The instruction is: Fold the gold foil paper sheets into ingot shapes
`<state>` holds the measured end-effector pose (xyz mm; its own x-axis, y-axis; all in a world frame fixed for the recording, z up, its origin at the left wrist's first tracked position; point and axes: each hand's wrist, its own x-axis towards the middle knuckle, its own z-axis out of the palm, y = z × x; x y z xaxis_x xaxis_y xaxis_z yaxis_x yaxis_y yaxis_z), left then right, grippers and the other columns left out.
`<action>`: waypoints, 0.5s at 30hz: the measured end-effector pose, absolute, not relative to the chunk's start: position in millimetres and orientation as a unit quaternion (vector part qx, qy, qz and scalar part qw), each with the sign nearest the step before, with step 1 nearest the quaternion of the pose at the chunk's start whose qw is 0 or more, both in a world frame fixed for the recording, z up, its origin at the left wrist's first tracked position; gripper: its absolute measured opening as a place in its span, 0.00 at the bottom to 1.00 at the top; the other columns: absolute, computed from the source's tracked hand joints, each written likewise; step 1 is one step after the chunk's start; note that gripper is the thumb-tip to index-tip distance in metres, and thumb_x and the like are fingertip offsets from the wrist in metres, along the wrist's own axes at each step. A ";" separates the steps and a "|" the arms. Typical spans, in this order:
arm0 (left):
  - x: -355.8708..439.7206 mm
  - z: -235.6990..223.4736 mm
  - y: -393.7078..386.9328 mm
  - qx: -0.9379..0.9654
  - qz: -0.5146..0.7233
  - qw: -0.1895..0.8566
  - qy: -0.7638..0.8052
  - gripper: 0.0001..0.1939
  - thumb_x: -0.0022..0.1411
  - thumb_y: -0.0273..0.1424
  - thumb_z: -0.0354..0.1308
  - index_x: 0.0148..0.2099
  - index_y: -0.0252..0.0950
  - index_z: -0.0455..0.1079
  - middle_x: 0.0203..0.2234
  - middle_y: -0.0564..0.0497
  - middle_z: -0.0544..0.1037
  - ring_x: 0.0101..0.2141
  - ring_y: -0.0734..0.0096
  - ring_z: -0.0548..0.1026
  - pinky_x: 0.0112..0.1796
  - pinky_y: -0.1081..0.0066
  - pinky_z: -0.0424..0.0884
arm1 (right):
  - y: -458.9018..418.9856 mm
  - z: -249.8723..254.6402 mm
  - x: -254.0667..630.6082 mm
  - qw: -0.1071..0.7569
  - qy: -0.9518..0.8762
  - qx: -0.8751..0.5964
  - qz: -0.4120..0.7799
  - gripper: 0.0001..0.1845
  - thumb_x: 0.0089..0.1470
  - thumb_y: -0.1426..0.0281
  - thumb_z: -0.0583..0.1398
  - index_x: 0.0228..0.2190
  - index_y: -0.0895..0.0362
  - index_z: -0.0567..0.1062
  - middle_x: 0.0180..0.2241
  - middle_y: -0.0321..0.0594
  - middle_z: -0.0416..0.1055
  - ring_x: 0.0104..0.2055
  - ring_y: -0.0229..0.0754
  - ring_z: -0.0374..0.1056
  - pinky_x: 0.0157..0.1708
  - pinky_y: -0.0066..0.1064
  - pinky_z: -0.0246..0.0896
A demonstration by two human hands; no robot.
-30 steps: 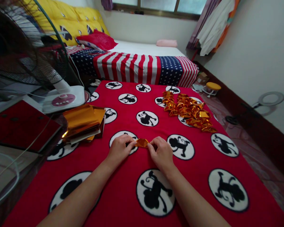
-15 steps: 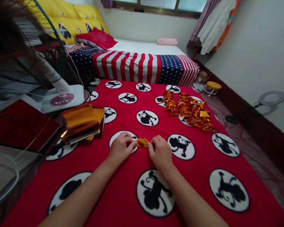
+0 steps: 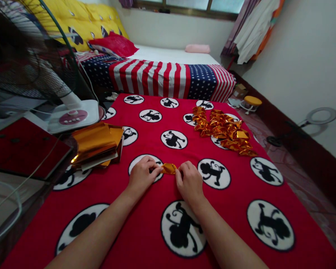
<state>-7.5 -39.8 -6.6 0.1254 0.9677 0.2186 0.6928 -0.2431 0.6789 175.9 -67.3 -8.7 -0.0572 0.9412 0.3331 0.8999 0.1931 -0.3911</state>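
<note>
Between my two hands is a small folded gold foil paper [image 3: 168,169], just above or on the red cloth [image 3: 145,231]. My left hand [image 3: 143,173] pinches its left end between thumb and fingers. The right end is pinched by my right hand [image 3: 189,180]. Several folded gold foil pieces [image 3: 226,130] lie grouped at the right rear of the cloth. Over to the left sits a stack of flat gold foil sheets [image 3: 96,142].
Beside the cloth at left stand a fan [image 3: 72,114] and a dark red panel [image 3: 22,149]. A bed with a striped cover [image 3: 156,76] is behind. On the floor at right are a yellow stool [image 3: 252,101] and a ring light [image 3: 322,116].
Both hands keep their pinch on the foil paper and hardly move. The foil's middle has turned slightly, showing a lighter, flatter face now. The view has shifted a little.
</note>
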 end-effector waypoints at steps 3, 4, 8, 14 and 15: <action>-6.6 -6.5 -39.8 0.718 0.314 0.208 0.585 0.08 0.56 0.34 0.62 0.27 0.37 0.75 0.29 0.52 0.75 0.30 0.73 0.72 0.33 0.72 0.64 | -68.2 -8.8 176.8 0.276 -0.724 -0.630 0.056 0.08 0.56 0.74 0.55 0.25 0.56 0.66 0.29 0.40 0.66 0.33 0.42 0.61 0.36 0.31 0.52; -6.1 -6.2 -39.9 0.719 0.310 0.205 0.588 0.08 0.56 0.35 0.62 0.27 0.37 0.75 0.29 0.52 0.75 0.29 0.73 0.71 0.33 0.72 0.64 | -68.5 -8.5 177.0 0.279 -0.723 -0.629 0.061 0.08 0.56 0.74 0.55 0.25 0.56 0.66 0.29 0.39 0.66 0.33 0.41 0.61 0.35 0.31 0.52; -4.6 -4.2 -40.0 0.717 0.301 0.195 0.598 0.10 0.57 0.36 0.61 0.27 0.36 0.74 0.29 0.52 0.74 0.28 0.74 0.71 0.32 0.72 0.63 | -68.6 -7.1 177.2 0.292 -0.717 -0.629 0.072 0.09 0.55 0.75 0.55 0.24 0.56 0.65 0.28 0.39 0.66 0.31 0.40 0.61 0.34 0.31 0.51; -3.3 -2.8 -39.7 0.714 0.295 0.185 0.607 0.11 0.56 0.36 0.61 0.26 0.36 0.74 0.28 0.52 0.74 0.27 0.74 0.70 0.29 0.72 0.61 | -67.3 -5.6 175.8 0.284 -0.711 -0.640 0.068 0.09 0.54 0.75 0.55 0.23 0.56 0.66 0.28 0.39 0.66 0.31 0.40 0.61 0.33 0.31 0.51; -3.0 -2.9 -39.5 0.714 0.293 0.183 0.609 0.11 0.56 0.37 0.61 0.25 0.37 0.74 0.28 0.52 0.74 0.27 0.74 0.70 0.29 0.72 0.61 | -67.3 -5.4 175.4 0.282 -0.710 -0.642 0.065 0.09 0.54 0.75 0.55 0.23 0.56 0.66 0.28 0.39 0.66 0.31 0.40 0.61 0.33 0.31 0.51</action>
